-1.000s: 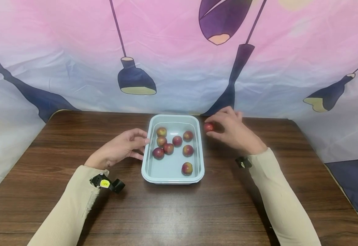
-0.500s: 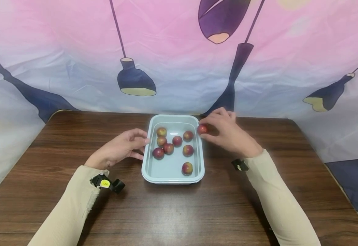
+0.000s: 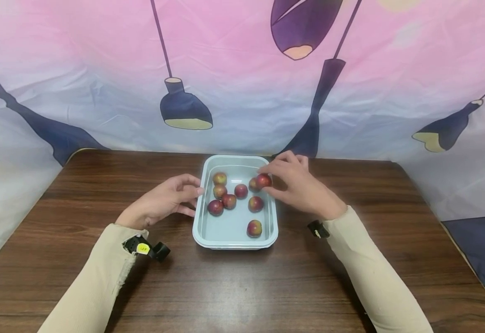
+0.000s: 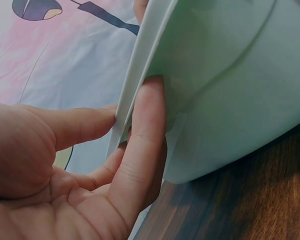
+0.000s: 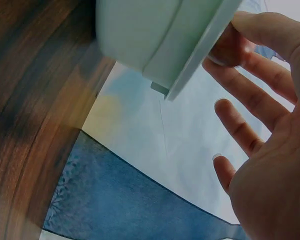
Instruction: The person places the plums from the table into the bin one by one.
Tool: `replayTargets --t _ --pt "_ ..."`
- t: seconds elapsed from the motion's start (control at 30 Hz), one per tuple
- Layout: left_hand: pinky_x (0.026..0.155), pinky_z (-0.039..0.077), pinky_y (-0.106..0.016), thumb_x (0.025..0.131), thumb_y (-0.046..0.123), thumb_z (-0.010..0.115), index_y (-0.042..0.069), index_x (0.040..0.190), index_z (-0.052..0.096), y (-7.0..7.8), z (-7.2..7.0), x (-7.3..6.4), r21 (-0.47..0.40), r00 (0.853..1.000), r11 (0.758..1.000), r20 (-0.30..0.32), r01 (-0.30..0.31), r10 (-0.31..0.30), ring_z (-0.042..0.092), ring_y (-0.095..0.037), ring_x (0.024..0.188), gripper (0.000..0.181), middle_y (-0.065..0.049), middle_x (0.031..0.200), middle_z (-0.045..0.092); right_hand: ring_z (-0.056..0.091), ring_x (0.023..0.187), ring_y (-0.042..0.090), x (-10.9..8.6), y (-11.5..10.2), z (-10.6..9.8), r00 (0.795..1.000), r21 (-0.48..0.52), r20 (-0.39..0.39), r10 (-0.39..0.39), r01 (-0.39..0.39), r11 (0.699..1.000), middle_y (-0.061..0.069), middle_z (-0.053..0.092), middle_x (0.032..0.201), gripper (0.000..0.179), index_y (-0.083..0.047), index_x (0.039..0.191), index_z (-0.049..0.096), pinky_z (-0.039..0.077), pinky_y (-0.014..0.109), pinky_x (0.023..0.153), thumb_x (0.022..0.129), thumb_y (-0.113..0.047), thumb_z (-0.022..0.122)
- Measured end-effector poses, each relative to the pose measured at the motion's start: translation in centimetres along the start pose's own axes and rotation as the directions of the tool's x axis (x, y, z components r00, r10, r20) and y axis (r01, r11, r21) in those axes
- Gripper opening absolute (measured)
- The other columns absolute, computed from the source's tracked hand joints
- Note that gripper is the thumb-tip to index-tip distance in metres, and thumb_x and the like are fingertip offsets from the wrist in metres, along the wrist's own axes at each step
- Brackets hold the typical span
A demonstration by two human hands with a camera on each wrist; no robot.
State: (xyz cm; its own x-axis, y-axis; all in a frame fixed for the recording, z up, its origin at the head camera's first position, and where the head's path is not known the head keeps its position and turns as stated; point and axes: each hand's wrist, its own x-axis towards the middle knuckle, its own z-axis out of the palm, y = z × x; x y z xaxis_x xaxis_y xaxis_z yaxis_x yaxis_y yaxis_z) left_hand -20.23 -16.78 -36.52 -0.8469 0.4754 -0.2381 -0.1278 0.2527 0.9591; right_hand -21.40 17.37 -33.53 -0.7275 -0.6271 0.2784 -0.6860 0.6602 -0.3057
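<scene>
A pale blue-green plastic tub (image 3: 235,243) stands on the table with several red-yellow plums (image 3: 254,228) lying on its bottom. My left hand (image 3: 171,198) pinches the tub's left rim; in the left wrist view the thumb lies on the rim's top and the fingers (image 4: 149,110) curl beneath it. With thumb and fingertips my right hand (image 3: 294,182) pinches a red plum (image 3: 264,181) over the tub's right rim, where it partly covers another plum (image 3: 253,185). The right wrist view has this held plum (image 5: 229,47) just above the rim, the lower fingers spread loosely.
The dark wooden table (image 3: 234,291) runs back to a pink and blue cloth backdrop (image 3: 242,92) printed with hanging lamps, close behind the tub. Black wrist cameras (image 3: 159,252) sit at both sleeve cuffs.
My right hand has carried the plum leftward from beside the tub to over its right rim. The left hand and the tub have stayed in place.
</scene>
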Motion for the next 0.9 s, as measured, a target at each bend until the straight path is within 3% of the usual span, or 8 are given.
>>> replayTargets --t 0.37,0.63,0.9 --pt "0.085 0.065 -0.039 0.107 0.018 0.053 -0.009 0.14 0.038 -0.3 0.0 0.0 0.009 1.0 1.0 -0.001 0.004 -0.004 0.07 -0.022 0.095 0.045 -0.028 0.119 0.064 0.044 0.117 0.017 -0.1 0.9 0.3 1.0 -0.017 -0.02 0.014 -0.014 1.0 -0.003 0.071 0.125 0.038 -0.021 0.128 0.069 0.028 0.047 0.096 0.092 -0.027 0.078" --pt "0.085 0.065 -0.039 0.107 0.017 0.053 -0.01 0.139 0.038 -0.2 0.0 -0.1 0.009 1.0 1.0 -0.006 -0.003 0.003 0.07 -0.022 0.094 0.045 -0.03 0.12 0.063 0.043 0.118 0.022 -0.4 3.0 -0.6 0.993 -0.027 -0.038 0.109 -0.111 0.994 0.001 0.071 0.126 0.04 -0.016 0.13 0.068 0.027 0.05 0.095 0.093 -0.032 0.076" --pt "0.085 0.065 -0.039 0.107 0.017 0.053 -0.01 0.14 0.037 -0.4 0.0 -0.1 0.0 1.0 1.0 -0.002 -0.008 0.008 0.071 -0.023 0.095 0.045 -0.03 0.12 0.064 0.044 0.119 0.027 -1.1 5.3 -1.2 0.972 -0.029 -0.074 0.222 -0.224 0.974 0.008 0.069 0.128 0.044 -0.012 0.131 0.067 0.026 0.053 0.095 0.092 -0.03 0.077"
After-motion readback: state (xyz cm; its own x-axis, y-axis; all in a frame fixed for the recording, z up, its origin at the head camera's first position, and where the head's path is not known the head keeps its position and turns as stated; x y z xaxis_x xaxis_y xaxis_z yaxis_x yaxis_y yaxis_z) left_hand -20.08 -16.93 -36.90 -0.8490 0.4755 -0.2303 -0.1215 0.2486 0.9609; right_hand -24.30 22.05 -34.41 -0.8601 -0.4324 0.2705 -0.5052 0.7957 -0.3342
